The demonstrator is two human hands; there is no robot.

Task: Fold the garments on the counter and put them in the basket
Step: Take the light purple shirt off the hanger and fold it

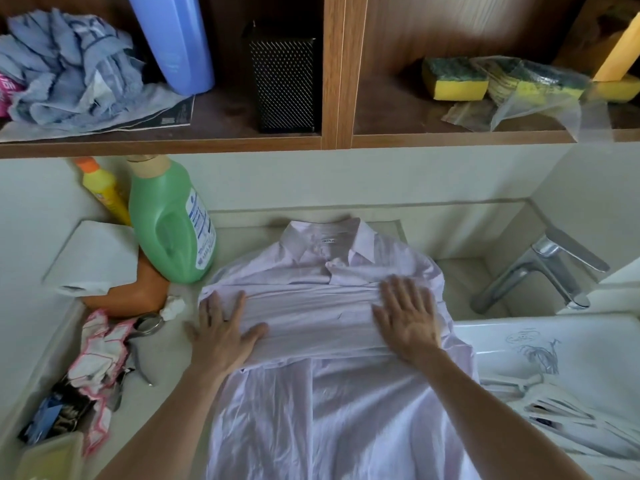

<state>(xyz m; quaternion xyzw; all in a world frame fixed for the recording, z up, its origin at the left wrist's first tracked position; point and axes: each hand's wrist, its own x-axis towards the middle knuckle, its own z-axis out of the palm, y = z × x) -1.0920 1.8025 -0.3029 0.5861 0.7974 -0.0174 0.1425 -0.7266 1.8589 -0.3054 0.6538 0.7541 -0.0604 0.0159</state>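
Observation:
A pale lilac collared shirt [322, 403] lies face up on the counter, collar toward the wall, its lower part running out of the frame toward me. A sleeve is folded flat across the chest. My left hand [223, 332] presses flat on the left end of that folded band, fingers straight and spread. My right hand [408, 318] presses flat on its right end, fingers also straight. No basket is in view.
A green detergent bottle [173, 223], a yellow bottle [102, 188] and an orange tub [133, 292] under white paper stand at the left. Rags and scissors [145, 327] lie near the left edge. A faucet [540, 268] and sink [554, 348] are on the right. Shelves hang above.

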